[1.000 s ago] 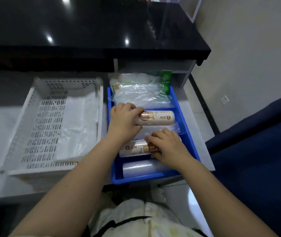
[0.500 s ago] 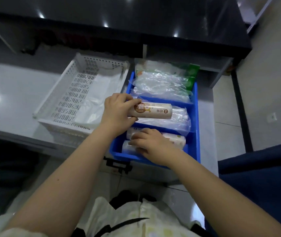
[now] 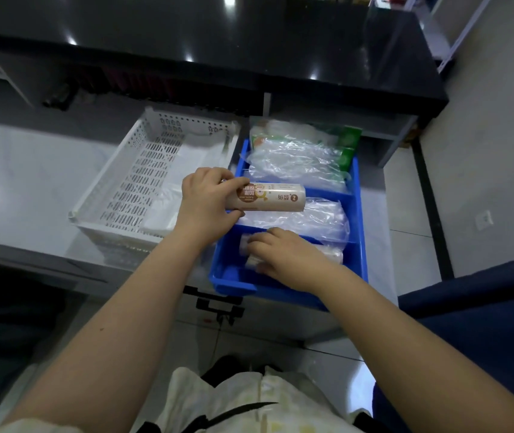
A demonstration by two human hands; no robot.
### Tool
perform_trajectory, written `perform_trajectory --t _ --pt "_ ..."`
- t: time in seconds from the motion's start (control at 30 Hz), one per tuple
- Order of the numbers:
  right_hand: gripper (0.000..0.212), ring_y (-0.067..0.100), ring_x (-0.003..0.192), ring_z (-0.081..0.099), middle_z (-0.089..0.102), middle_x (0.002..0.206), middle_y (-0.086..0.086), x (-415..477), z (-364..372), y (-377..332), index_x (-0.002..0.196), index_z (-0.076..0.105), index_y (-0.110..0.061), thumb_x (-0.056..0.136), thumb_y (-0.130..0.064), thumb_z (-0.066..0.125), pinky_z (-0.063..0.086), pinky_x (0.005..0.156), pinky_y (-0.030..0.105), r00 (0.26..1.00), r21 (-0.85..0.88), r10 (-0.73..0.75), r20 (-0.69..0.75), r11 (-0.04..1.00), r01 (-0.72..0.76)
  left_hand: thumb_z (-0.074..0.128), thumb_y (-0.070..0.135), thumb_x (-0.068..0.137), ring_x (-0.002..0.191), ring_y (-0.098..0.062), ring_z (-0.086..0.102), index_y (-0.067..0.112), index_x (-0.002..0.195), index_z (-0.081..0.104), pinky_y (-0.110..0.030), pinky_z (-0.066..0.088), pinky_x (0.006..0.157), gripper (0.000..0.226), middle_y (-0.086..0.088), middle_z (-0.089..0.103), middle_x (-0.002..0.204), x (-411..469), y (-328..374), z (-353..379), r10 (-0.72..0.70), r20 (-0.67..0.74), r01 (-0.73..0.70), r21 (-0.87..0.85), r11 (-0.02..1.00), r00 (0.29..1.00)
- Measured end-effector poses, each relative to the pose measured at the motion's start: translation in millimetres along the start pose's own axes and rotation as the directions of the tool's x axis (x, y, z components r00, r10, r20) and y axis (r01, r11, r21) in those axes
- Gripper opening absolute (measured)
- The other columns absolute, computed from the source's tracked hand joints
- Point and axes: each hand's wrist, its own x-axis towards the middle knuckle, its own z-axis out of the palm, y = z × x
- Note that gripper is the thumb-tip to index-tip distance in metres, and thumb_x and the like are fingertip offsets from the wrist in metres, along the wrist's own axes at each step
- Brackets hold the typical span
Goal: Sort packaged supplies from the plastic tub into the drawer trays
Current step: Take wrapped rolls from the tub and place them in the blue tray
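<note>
Gleaming black countertop above grey drawer.

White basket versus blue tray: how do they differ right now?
The white basket has perforated walls and floor; the blue tray is solid. The basket is undivided and holds only flat clear plastic; the tray has dividers, with bags and rolls in its sections. Both are open-topped, side by side.

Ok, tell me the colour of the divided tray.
The divided tray is bright blue, seen best in the head view.
</note>
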Motion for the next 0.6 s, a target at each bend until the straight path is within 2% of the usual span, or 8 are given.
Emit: perform_trajectory --t 0.1,0.2,0.27,0.37,0.43,0.5,0.6 --pt "0.042 0.026 0.109 0.052 0.043 0.141 -0.001 -13.8 -14.2 1.1 0.125 0.045 -0.028 0.086 -0.028 0.062 0.047 0.083 0.039 0.992 0.066 0.106 -0.064 0.993 -0.102 0.081 0.026 0.064 0.106 -0.030 0.049 0.024 0.119 0.065 -0.044 0.032 0.090 0.057 -0.005 0.061 0.112 7.6 5.2 -5.2 0.016 -0.014 -0.016 -0.006 1.000 1.000" --pt "0.066 0.026 0.099 0.056 0.040 0.135 -0.003 -26.9 -16.7 0.9 0.129 0.031 -0.041 0.077 -0.029 0.070 0.049 0.065 0.036 0.969 0.084 0.246 -0.033 0.966 -0.243 0.083 0.025 0.062 0.107 -0.033 0.050 0.022 0.118 0.066 -0.045 0.033 0.090 0.059 -0.006 0.062 0.111 15.5 14.1 -7.0 0.038 -0.028 -0.039 -0.024 0.999 0.999" --pt "0.083 0.026 0.091 0.057 0.044 0.123 -0.001 -36.1 -13.6 1.2 0.135 0.018 -0.050 0.076 -0.024 0.071 0.052 0.062 0.040 0.956 0.100 0.293 -0.019 0.952 -0.290 0.083 0.025 0.062 0.107 -0.033 0.050 0.021 0.118 0.066 -0.046 0.034 0.090 0.059 -0.007 0.062 0.112 18.5 19.3 -7.4 0.056 -0.031 -0.057 -0.020 0.998 0.998" --pt "0.103 0.024 0.095 0.055 0.047 0.121 0.003 -48.3 -5.8 3.4 0.138 -0.005 -0.059 0.077 -0.024 0.071 0.053 0.071 0.039 0.935 0.119 0.353 -0.030 0.930 -0.347 0.083 0.025 0.064 0.107 -0.033 0.049 0.021 0.119 0.065 -0.046 0.034 0.089 0.058 -0.008 0.062 0.113 18.1 23.1 -8.3 0.074 -0.036 -0.074 -0.011 0.997 0.997" --pt "0.100 0.024 0.106 0.054 0.049 0.128 0.002 -55.2 -0.3 4.0 0.141 0.001 -0.053 0.076 -0.027 0.072 0.052 0.083 0.041 0.897 0.203 0.442 -0.031 0.881 -0.427 0.083 0.025 0.064 0.107 -0.033 0.049 0.021 0.120 0.065 -0.047 0.034 0.089 0.059 -0.008 0.062 0.113 14.9 22.8 -8.9 0.076 -0.035 -0.077 -0.009 0.997 0.996" --pt "0.084 0.023 0.115 0.052 0.049 0.135 0.000 -59.8 4.4 2.9 0.139 0.020 -0.040 0.076 -0.029 0.074 0.048 0.093 0.041 0.865 0.258 0.500 -0.044 0.842 -0.473 0.083 0.025 0.064 0.108 -0.033 0.048 0.022 0.120 0.064 -0.046 0.033 0.090 0.059 -0.007 0.061 0.113 10.6 20.0 -9.4 0.065 -0.025 -0.065 -0.002 0.998 0.998" --pt "0.066 0.023 0.116 0.048 0.050 0.132 0.000 -60.2 0.0 -5.5 0.135 0.037 -0.028 0.078 -0.025 0.070 0.041 0.098 0.039 0.893 0.187 0.423 -0.151 0.900 -0.394 0.081 0.027 0.065 0.107 -0.030 0.047 0.024 0.121 0.063 -0.044 0.032 0.090 0.059 -0.005 0.060 0.113 4.0 13.2 -11.0 0.034 -0.005 -0.034 0.006 0.999 0.999"
